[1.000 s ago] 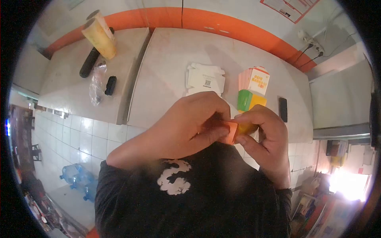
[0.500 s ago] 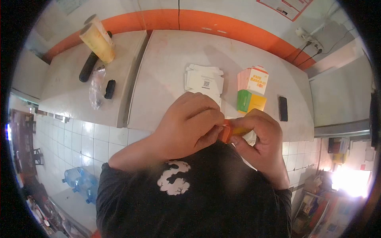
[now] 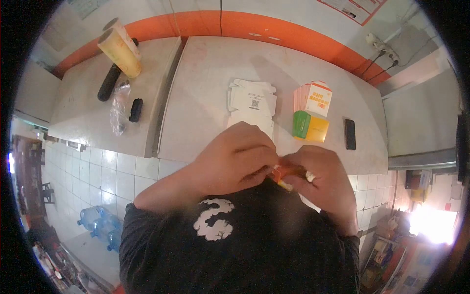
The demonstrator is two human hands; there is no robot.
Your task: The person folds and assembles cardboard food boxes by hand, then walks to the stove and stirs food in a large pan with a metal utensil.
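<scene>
Close to my chest, my left hand [image 3: 240, 157] and my right hand [image 3: 325, 174] both grip a small orange and yellow carton [image 3: 278, 175], mostly covered by the fingers. The left fingers curl over its left side. On the right side, my thumb and fingers press against it. Beyond my hands, flat white cartons [image 3: 252, 95] with a printed QR code lie in a loose pile on the table. To their right stands a row of printed cartons in white and orange [image 3: 319, 100], with green and yellow ones [image 3: 317, 130] in front.
A black phone [image 3: 349, 134] lies on the table [image 3: 205, 88] at the right. Upon the left table are yellowish rolls [image 3: 121, 51], a dark cylinder [image 3: 109, 83], a clear plastic bag [image 3: 119, 110] and a small black object [image 3: 136, 110]. Blue water bottles [image 3: 99, 223] are at lower left.
My right hand has dropped slightly and turned around the carton, covering more of its right side. My left hand has shifted a little lower. The things on the tables stay put.
</scene>
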